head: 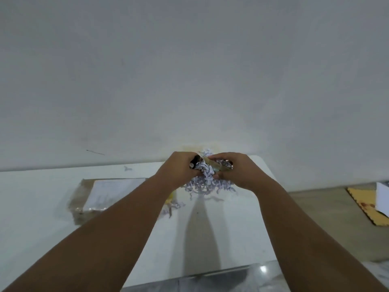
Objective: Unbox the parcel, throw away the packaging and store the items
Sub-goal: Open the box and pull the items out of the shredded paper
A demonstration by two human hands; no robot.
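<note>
Both my hands are raised over the far edge of a white table (227, 239), close together. My left hand (176, 169) is closed around a small dark object (194, 162) and a bundle of white shredded paper filler (205, 182). My right hand (235, 171) pinches the same bundle, along with a brownish strip of packaging (217, 166). Strands of filler hang down below both hands. A flat brown parcel (84, 199) with a white label lies on the table to the left, partly hidden by my left forearm. What the dark object is I cannot tell.
Loose shreds and a yellowish scrap (170, 205) lie on the table under my left wrist. A plain white wall stands right behind the table. At the right, on a lower wooden surface, sit a yellow patterned mat (366, 205) and something white (382, 197).
</note>
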